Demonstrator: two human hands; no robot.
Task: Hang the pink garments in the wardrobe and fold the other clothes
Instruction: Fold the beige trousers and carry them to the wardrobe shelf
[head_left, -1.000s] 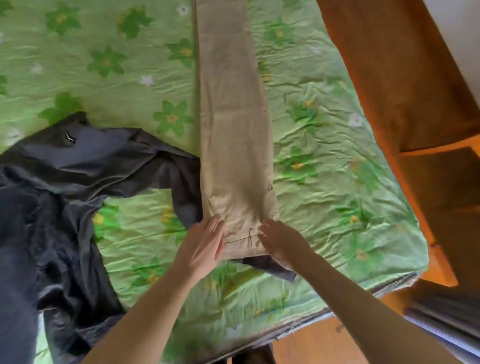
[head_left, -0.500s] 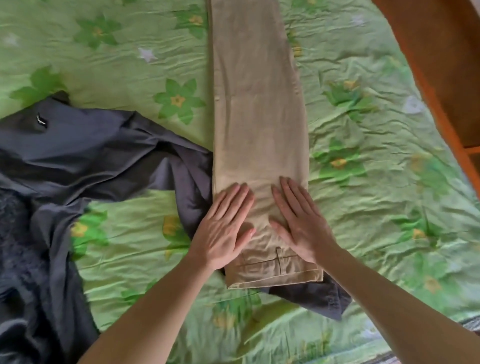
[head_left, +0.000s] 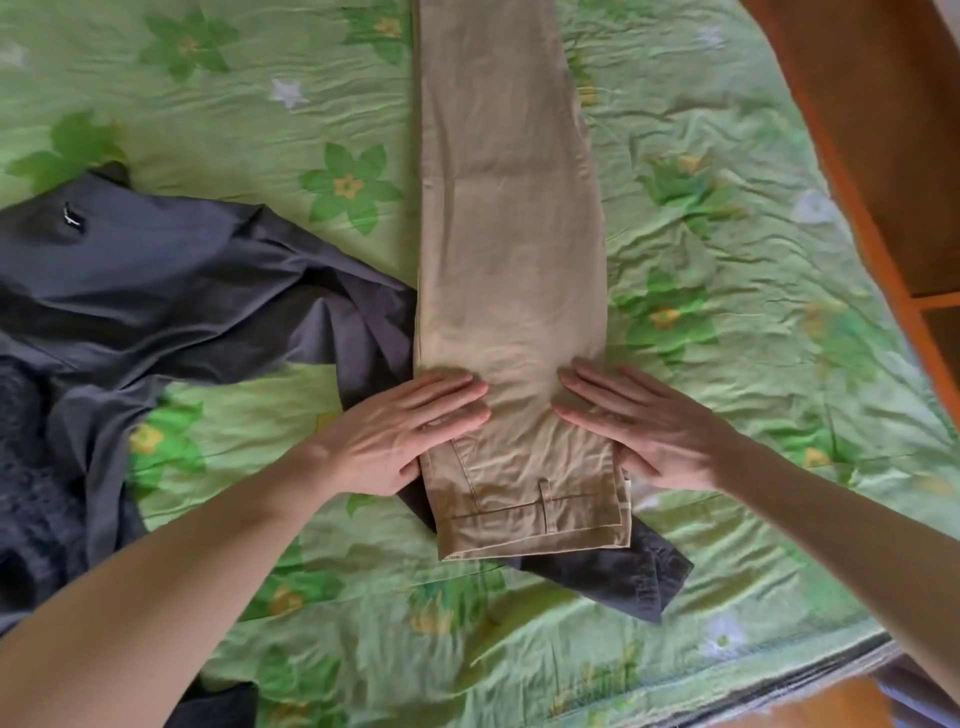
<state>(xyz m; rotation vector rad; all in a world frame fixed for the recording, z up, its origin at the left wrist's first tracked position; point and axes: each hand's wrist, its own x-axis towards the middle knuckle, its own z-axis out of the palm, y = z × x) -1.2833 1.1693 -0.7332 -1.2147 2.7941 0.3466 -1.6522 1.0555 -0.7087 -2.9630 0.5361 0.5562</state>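
Beige trousers (head_left: 509, 218), folded lengthwise, lie stretched along the bed with the waistband nearest me. My left hand (head_left: 405, 431) lies flat on their left edge just above the waistband, fingers straight and pointing right. My right hand (head_left: 649, 426) lies flat on the right edge, fingers straight and pointing left. A dark grey garment (head_left: 171, 291) is spread in a crumpled heap to the left, and part of it runs under the waistband and sticks out at the lower right. No pink garment is in view.
The bed has a green sheet with a flower print (head_left: 727, 260). Orange-brown wooden furniture (head_left: 883, 130) stands along the right side of the bed. The bed's near edge (head_left: 779, 680) runs across the bottom right.
Both hands slid up from the waistband onto the trousers, then spread apart to the left and right edges, fingers now pointing inward. The camera moved closer over the bed.
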